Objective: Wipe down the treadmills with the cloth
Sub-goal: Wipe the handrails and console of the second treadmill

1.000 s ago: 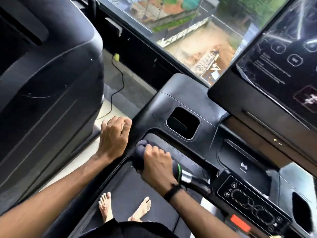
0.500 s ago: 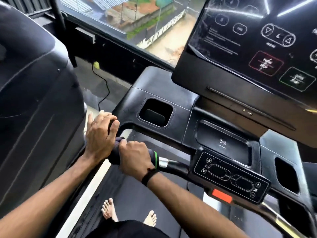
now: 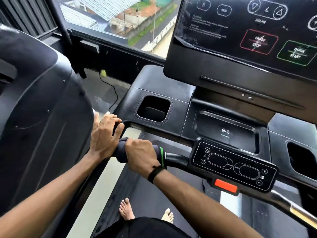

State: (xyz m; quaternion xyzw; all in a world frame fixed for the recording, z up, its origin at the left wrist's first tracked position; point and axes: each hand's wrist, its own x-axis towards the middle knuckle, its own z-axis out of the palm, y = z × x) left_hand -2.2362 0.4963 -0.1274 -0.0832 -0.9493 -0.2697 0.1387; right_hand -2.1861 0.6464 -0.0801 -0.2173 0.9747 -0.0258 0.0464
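Note:
I stand barefoot on a black treadmill (image 3: pixel 159 86). My right hand (image 3: pixel 142 155) is closed around a dark cloth (image 3: pixel 120 152) with a green edge, wrapped over the left end of the front handlebar (image 3: pixel 176 159). My left hand (image 3: pixel 104 134) rests on the left handrail beside it, fingers curled over the rail's top, touching the cloth's end. The button panel (image 3: pixel 233 166) with a red tab sits right of the cloth. Above it are a charging tray (image 3: pixel 224 129) and the touchscreen (image 3: pixel 248 31).
A neighbouring black machine (image 3: pixel 39 126) stands close on my left. A cup holder (image 3: pixel 153 109) is set into the console, another at the right (image 3: pixel 301 157). A cable (image 3: pixel 111 91) runs over the floor below the window (image 3: pixel 120 19). My feet are on the belt (image 3: pixel 145 194).
The view has swung up and right, bringing the screen and button panel in. My right hand keeps the cloth on the bar's left end. My left hand's fingers have curled further over the rail.

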